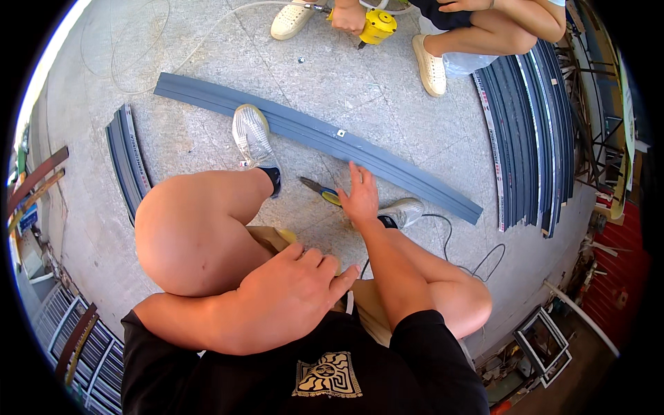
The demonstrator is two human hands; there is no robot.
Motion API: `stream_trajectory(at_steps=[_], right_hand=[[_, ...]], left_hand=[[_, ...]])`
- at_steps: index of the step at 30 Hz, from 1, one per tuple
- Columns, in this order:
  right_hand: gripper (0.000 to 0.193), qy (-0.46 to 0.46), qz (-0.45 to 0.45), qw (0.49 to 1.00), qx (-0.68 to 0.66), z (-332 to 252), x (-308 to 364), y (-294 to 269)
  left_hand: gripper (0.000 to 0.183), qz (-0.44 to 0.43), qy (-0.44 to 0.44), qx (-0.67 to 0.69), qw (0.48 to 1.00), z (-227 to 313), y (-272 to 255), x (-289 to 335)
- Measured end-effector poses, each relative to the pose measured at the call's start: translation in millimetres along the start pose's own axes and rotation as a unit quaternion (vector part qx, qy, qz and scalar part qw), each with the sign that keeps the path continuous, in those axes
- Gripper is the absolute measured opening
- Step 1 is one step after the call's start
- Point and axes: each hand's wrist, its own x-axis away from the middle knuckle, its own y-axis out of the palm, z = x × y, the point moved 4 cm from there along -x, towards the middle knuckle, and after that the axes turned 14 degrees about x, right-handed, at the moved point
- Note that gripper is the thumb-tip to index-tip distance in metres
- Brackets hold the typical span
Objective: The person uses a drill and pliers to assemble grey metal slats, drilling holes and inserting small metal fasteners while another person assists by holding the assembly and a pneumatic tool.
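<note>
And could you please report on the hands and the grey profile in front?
Right hand open beside grey profile; left hand curled, grip unclear. Profile flat on floor; left shoe overlaps it.

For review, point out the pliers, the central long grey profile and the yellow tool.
Pliers [328, 195]: head view, on the handles.
Long grey profile [315, 135]: head view, mid-length face.
Yellow tool [377, 26]: head view, body.

The floor [194, 149] carries a grey strip [408, 176] and pliers [321, 189]. A small stack [126, 153] lies left, a larger stack [520, 142] right.
</note>
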Motion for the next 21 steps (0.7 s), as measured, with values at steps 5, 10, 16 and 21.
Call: stream_trajectory(at_steps=[5,10,16,21], right_hand=[[0.106,0.049,0.046,0.986,0.153,34.4,-70.5,-41.2],[0.107,0.019,-0.111,0.973,0.199,59.2,-101.4,-38.0],[0.097,0.013,-0.126,0.966,0.227,66.9,-99.3,-10.4],[0.077,0.013,-0.040,0.976,0.212,60.8,-79.1,-4.3]], left_hand=[[0.059,-0.040,-0.003,0.002,0.999,-0.5,-9.5,-6.2],[0.055,-0.028,-0.003,0.027,0.999,-6.2,-14.0,-14.6],[0.067,-0.085,-0.040,0.084,0.992,-10.2,-16.0,-20.6],[0.068,-0.095,-0.034,0.084,0.991,-9.5,-16.8,-19.8]])
